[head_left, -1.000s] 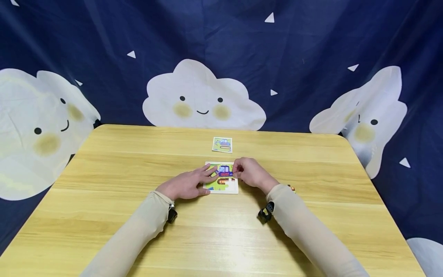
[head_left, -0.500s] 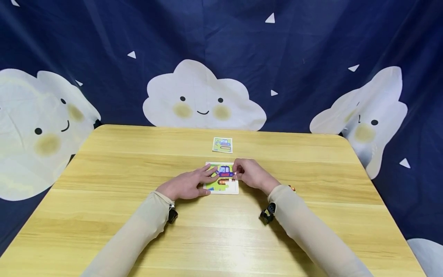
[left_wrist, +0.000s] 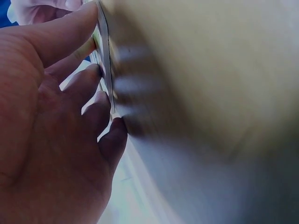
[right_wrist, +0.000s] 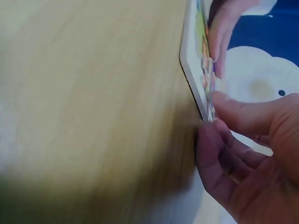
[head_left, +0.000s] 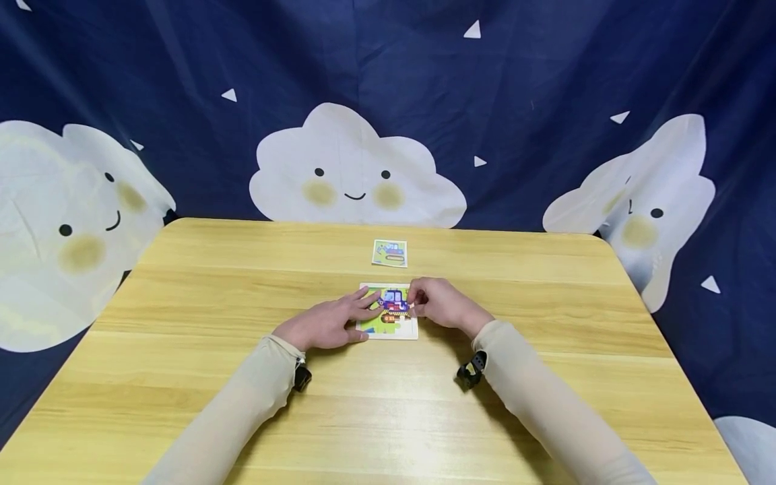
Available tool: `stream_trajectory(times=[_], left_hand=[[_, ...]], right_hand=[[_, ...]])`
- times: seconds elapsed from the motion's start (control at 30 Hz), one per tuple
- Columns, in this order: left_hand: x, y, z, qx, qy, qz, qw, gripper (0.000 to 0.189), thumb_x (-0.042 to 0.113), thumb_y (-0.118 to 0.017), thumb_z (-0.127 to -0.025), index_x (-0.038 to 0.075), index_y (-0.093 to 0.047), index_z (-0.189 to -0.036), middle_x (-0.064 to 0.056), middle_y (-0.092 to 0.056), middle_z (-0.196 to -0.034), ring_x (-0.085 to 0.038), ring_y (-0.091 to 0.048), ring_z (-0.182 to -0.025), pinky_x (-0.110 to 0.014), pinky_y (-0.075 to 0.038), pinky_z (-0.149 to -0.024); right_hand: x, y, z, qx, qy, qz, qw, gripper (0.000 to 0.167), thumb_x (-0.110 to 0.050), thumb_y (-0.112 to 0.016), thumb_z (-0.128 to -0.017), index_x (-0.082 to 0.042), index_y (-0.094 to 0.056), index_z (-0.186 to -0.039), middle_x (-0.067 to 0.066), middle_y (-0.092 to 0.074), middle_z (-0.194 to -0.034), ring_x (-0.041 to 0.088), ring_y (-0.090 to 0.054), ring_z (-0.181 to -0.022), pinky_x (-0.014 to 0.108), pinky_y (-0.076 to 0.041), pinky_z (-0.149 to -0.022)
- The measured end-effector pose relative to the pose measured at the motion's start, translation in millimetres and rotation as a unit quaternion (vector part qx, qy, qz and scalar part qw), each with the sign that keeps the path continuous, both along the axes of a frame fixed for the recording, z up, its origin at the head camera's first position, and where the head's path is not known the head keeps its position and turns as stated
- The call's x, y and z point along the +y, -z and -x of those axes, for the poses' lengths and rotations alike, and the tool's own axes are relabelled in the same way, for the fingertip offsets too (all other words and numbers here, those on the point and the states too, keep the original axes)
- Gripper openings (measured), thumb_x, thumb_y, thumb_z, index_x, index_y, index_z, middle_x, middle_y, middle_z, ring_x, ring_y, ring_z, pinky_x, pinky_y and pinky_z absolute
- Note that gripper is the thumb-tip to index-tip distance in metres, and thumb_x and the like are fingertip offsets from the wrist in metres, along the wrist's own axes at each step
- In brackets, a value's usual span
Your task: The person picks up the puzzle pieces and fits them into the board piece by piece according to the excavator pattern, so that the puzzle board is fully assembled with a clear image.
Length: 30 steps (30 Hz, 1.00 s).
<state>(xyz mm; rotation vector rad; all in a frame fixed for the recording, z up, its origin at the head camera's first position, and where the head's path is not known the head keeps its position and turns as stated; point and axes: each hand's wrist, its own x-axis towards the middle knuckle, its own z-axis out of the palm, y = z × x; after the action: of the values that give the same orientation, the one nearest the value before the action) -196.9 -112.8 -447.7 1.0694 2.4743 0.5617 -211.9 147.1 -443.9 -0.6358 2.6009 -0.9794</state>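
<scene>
A white-framed jigsaw puzzle point(head_left: 407, 332) with a blue vehicle on a green ground lies flat in the middle of the table, its lower right corner bare white. My left hand point(head_left: 327, 323) rests on the puzzle's left side, fingers spread; in the left wrist view the fingertips point(left_wrist: 96, 70) meet its edge. Over the right side, my right hand point(head_left: 445, 304) pinches a small puzzle piece point(right_wrist: 210, 100) between thumb and fingers, seen in the right wrist view. The piece lies low against the board; its shape is mostly hidden by the thumb.
Behind the puzzle lies a small square picture card point(head_left: 390, 254) with a similar blue vehicle. The wooden table point(head_left: 242, 263) reaches back to a dark blue curtain point(head_left: 515, 87) printed with white clouds.
My right wrist has shifted slightly to the right, while its fingers stay at the puzzle's right side. The small orange thing beside the right sleeve is now hidden. My left hand has stayed put.
</scene>
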Motion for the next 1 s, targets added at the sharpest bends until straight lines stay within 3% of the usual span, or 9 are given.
stream_trajectory(times=[0.1, 0.23, 0.37, 0.53, 0.67, 0.8, 0.9, 1.0], left_hand=[[0.0, 0.1, -0.4, -0.001, -0.001, 0.001, 1.0, 0.055, 0.029, -0.06, -0.098, 0.017, -0.042, -0.149, -0.001, -0.017, -0.161, -0.025, -0.008, -0.148, -0.051, -0.02, -0.114], [-0.2, -0.8, -1.2, -0.001, -0.003, 0.0, 1.0, 0.056, 0.029, -0.06, -0.098, 0.017, -0.042, -0.149, -0.001, -0.016, -0.162, -0.026, -0.007, -0.148, -0.053, -0.021, -0.113], [-0.1, -1.3, -1.9, 0.0, -0.002, 0.001, 1.0, 0.056, 0.029, -0.06, -0.098, 0.016, -0.042, -0.149, -0.002, -0.016, -0.162, -0.027, -0.008, -0.148, -0.054, -0.022, -0.113], [0.3, -1.4, -1.9, 0.002, -0.001, 0.003, 1.0, 0.056, 0.03, -0.06, -0.099, 0.017, -0.041, -0.15, -0.001, -0.017, -0.162, -0.027, -0.008, -0.148, -0.053, -0.023, -0.113], [0.3, -1.5, -1.5, 0.0, -0.004, 0.004, 1.0, 0.056, 0.03, -0.06, -0.098, 0.017, -0.042, -0.15, -0.001, -0.016, -0.162, -0.026, -0.008, -0.148, -0.053, -0.022, -0.113], [0.8, -1.6, -1.0, -0.002, -0.003, 0.0, 1.0, 0.056, 0.03, -0.06, -0.099, 0.017, -0.041, -0.15, 0.0, -0.016, -0.162, -0.026, -0.007, -0.148, -0.051, -0.021, -0.114], [0.7, -1.7, -1.0, -0.003, 0.001, -0.003, 1.0, 0.055, 0.029, -0.059, -0.099, 0.016, -0.041, -0.15, -0.001, -0.016, -0.162, -0.026, -0.007, -0.148, -0.051, -0.02, -0.114], [0.1, -1.8, -1.3, -0.003, 0.002, -0.003, 1.0, 0.055, 0.028, -0.06, -0.099, 0.015, -0.041, -0.149, -0.002, -0.016, -0.162, -0.027, -0.007, -0.148, -0.051, -0.02, -0.114]], right_hand=[[0.7, 1.0, -0.6, 0.005, -0.012, 0.003, 0.9999, 0.014, -0.003, -0.075, -0.086, -0.006, -0.064, -0.093, 0.001, -0.058, -0.08, 0.017, -0.054, -0.072, 0.031, -0.049, -0.065], [-0.9, 3.5, -3.1, 0.063, -0.047, -0.035, 0.9963, 0.018, -0.01, -0.079, -0.085, -0.01, -0.065, -0.096, 0.0, -0.055, -0.085, 0.016, -0.053, -0.076, 0.031, -0.047, -0.071], [-2.1, 4.6, -5.3, 0.1, -0.055, -0.056, 0.9919, 0.013, -0.011, -0.077, -0.086, -0.013, -0.065, -0.091, -0.002, -0.052, -0.085, 0.015, -0.052, -0.074, 0.031, -0.048, -0.071], [-2.9, 3.2, -6.7, 0.116, -0.053, -0.073, 0.9891, 0.013, -0.012, -0.075, -0.088, -0.015, -0.063, -0.085, -0.003, -0.05, -0.084, 0.013, -0.051, -0.072, 0.029, -0.048, -0.067], [-2.3, 1.3, -8.4, 0.134, -0.056, -0.088, 0.9854, 0.014, -0.014, -0.076, -0.087, -0.012, -0.068, -0.098, -0.002, -0.053, -0.09, 0.014, -0.053, -0.076, 0.031, -0.048, -0.07], [1.9, -0.1, -11.6, 0.186, -0.082, -0.109, 0.9731, 0.027, -0.016, -0.076, -0.088, -0.01, -0.074, -0.114, 0.0, -0.055, -0.095, 0.014, -0.052, -0.078, 0.03, -0.048, -0.069], [6.2, -1.3, -14.2, 0.212, -0.11, -0.113, 0.9645, 0.029, -0.016, -0.074, -0.09, -0.008, -0.074, -0.117, 0.0, -0.054, -0.092, 0.014, -0.051, -0.077, 0.027, -0.047, -0.065], [9.8, -1.9, -15.7, 0.212, -0.125, -0.105, 0.9636, 0.03, -0.015, -0.072, -0.091, -0.006, -0.072, -0.12, -0.001, -0.053, -0.091, 0.013, -0.05, -0.076, 0.026, -0.046, -0.065]])
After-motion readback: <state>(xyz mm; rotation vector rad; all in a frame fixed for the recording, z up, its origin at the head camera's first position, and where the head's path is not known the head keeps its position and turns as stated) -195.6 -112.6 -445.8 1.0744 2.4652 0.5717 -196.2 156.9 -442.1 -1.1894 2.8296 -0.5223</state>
